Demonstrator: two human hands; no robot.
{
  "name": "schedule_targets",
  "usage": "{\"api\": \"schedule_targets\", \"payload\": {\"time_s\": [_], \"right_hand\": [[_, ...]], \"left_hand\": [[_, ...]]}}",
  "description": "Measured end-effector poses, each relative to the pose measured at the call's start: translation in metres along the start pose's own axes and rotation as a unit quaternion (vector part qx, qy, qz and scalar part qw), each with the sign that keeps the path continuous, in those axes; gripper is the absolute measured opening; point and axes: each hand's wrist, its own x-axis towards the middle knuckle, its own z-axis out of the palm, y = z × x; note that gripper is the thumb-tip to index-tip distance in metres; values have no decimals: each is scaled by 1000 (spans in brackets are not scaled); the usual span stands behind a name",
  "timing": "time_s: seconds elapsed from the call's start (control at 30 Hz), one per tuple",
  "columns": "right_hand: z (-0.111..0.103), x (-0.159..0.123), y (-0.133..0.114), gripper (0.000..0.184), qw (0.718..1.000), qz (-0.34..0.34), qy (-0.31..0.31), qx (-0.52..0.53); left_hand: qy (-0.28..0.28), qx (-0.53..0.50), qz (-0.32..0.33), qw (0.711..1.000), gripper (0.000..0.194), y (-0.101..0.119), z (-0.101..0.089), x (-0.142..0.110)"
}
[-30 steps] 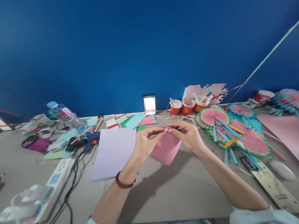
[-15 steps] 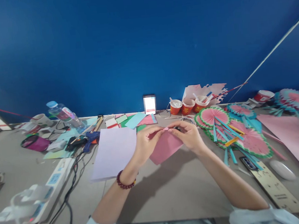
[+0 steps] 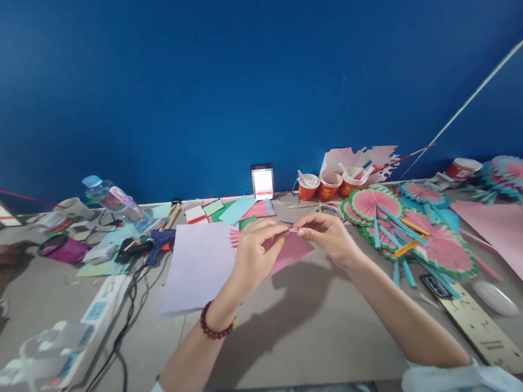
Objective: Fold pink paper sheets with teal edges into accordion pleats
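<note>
The pink paper point(image 3: 294, 252) was held above the table point(image 3: 311, 344) between the left hand point(image 3: 257, 248) and right hand point(image 3: 331, 237), its upper edge pinched by each hand's thumb and fingers; pleats point(image 3: 235, 239) showed past the left hand's outer side.

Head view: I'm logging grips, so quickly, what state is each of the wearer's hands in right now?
Left hand: closed, holding the pink, partly pleated paper sheet.
Right hand: closed, pinching the same sheet's far edge.
</note>
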Motion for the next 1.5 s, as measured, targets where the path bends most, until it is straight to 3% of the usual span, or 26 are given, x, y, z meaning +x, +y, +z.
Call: {"api": "schedule_targets", "payload": {"time_s": [0.27, 0.77, 0.9, 1.5], "right_hand": [[1, 0, -5, 23, 1000, 3, 13, 17], [0, -2, -6, 21, 1000, 6, -6, 14], [-2, -2, -3, 26, 1000, -11, -19, -16], [2, -4, 0, 7, 991, -103, 37, -80]], "left_hand": [[-20, 26, 11, 999, 20, 7, -3, -1], [35, -4, 13, 999, 13, 4, 2, 0], [32, -11, 11, 999, 13, 4, 2, 1], [43, 34, 43, 998, 9, 3, 5, -1]]}}
